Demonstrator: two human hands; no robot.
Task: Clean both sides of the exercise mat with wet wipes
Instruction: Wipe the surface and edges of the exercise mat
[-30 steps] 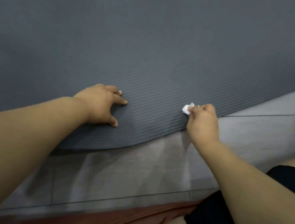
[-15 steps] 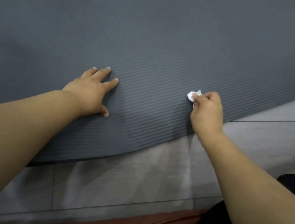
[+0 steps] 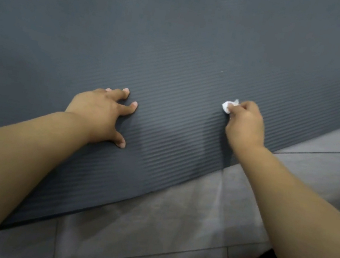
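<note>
Your hands had slid farther up the exercise mat [image 3: 180, 39] lying on the floor [image 3: 169, 231]. Your left hand [image 3: 101, 114] braced it, fingers [image 3: 129, 109] spread wide; your right hand [image 3: 245, 126] pinched the balled wet wipe [image 3: 228, 106], seemingly scrubbing this side. Next, you likely needed longer, overlapping strokes.

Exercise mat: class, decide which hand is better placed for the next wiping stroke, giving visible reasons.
The right hand. It pinches the crumpled white wet wipe against the mat. The left hand holds no wipe; its spread fingers rest on the mat, seemingly steadying it.
</note>
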